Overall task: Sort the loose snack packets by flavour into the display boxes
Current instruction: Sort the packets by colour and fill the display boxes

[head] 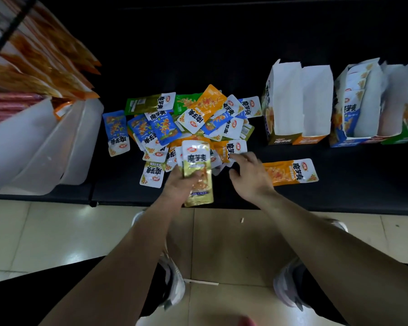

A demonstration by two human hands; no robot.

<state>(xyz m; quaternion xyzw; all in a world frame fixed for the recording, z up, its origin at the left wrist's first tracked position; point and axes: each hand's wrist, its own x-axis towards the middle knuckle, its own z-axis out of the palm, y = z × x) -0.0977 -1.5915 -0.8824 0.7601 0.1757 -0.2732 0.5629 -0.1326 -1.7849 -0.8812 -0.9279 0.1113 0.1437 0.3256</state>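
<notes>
1. The left hand (178, 187) is at the centre of the frame. Its grip is closed on a gold packet (198, 165), with the thumb across the front and the fingers behind.
2. The gold packet stands lengthwise in the frame. Its white end overlaps the lower edge of the pile, and its other end hangs past the front edge of the worktop (222, 55).
3. The right hand (251, 178) is just right of the gold packet. Its grip is spread, with the fingers loosely curved and holding nothing.
4. Its fingertips (239, 156) reach the white end of an orange packet at the pile's lower right. I cannot tell whether they touch it.
5. The pile of packets (174, 123) lies in the middle of the black worktop. Blue, green, orange and gold ones are mixed together and overlapping.
6. A single orange packet (290, 171) lies flat just right of the right hand, apart from the pile.
7. Four open boxes stand in a row at the right of the frame.
   - The olive box (280, 139) and the orange box (313, 138) show white inner walls.
   - The blue box (339, 136) has packets standing in it.
   - The green box (400, 137) is at the right edge.
8. White plastic tubs (45, 142) are at the left, with orange bags (57, 60) above them.
9. The tiled floor (57, 231) and two shoes (174, 283) fill the lower frame.
</notes>
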